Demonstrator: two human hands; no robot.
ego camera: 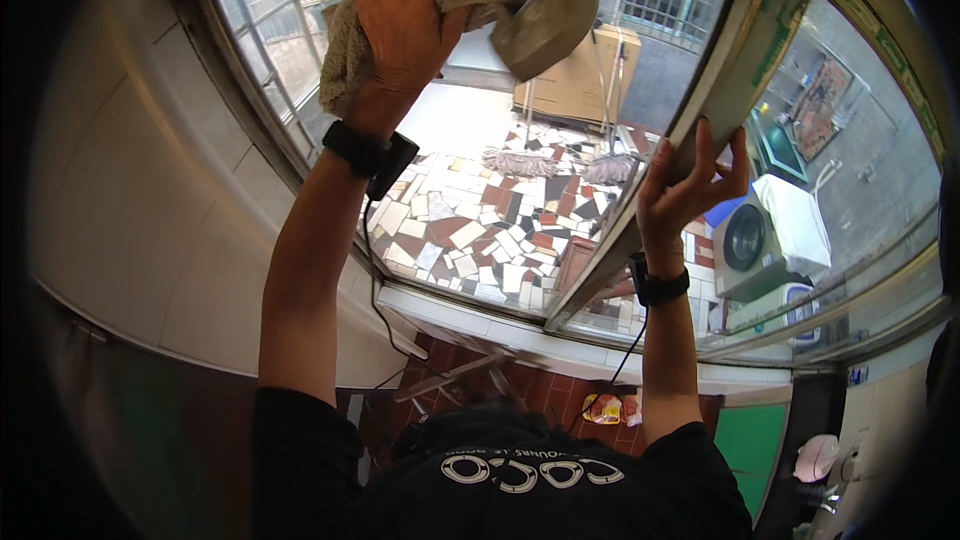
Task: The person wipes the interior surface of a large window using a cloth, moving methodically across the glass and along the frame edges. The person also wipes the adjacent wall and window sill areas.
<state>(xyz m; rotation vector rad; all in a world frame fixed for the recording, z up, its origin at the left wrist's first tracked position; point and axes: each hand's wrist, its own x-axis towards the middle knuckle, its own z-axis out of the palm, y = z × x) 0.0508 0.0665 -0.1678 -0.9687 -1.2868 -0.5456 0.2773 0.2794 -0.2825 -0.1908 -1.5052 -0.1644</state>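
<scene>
My left hand (401, 22) is raised high and grips a grey-beige cloth (345, 52) that looks like a towel. Part of the cloth hangs below the wrist, and its far end is blurred in front of the window (465, 225). On the right, my right hand (690, 191) holds the upright metal window frame (701, 101), with the thumb on one side and the fingers spread on the other. Each wrist wears a black band with a cable running down from it.
Outside lie a floor of broken tiles (465, 232), mops (525, 163), a cardboard box (562, 82) and a front-loading washing machine (750, 236). A white tiled sill (480, 326) runs below the frame. Under it, a metal-legged stand (450, 379) and a yellow-red packet (602, 409) are on the brown floor.
</scene>
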